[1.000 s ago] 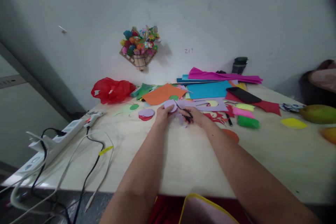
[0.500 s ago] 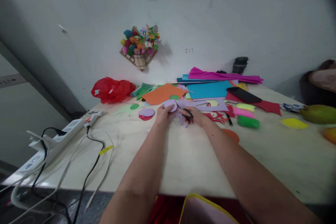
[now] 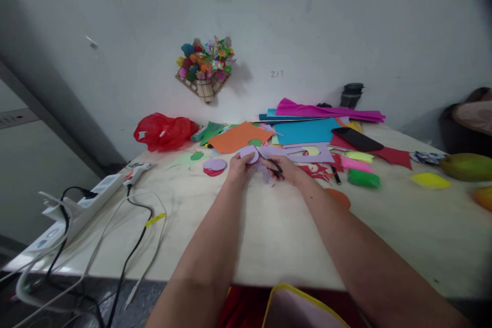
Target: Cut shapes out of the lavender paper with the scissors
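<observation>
Near the middle of the table, my left hand (image 3: pixel 239 165) is closed on a round piece of lilac sheet (image 3: pixel 249 154). My right hand (image 3: pixel 285 168) grips black-handled scissors (image 3: pixel 275 166), whose blades point up and left to the edge of the lilac circle. Small lilac scraps (image 3: pixel 266 177) lie under the scissors. To the left of my left hand, lilac discs (image 3: pixel 214 164) rest on a red piece (image 3: pixel 212 172). A lilac sheet with a cut-out opening (image 3: pixel 326 154) lies behind and right of my right hand.
An orange sheet (image 3: pixel 239 138), a blue sheet (image 3: pixel 304 131) and a phone (image 3: pixel 355 139) lie at the back. A red plastic bag (image 3: pixel 165 132) sits back left; a power strip (image 3: pixel 82 210) with cables runs down the left edge. A green packet (image 3: pixel 363 178) and mango-like fruit (image 3: pixel 467 167) are right.
Both hands stay almost in place, with only a slight shift of the fingers around the scissors' handles. The surrounding things have not moved.
</observation>
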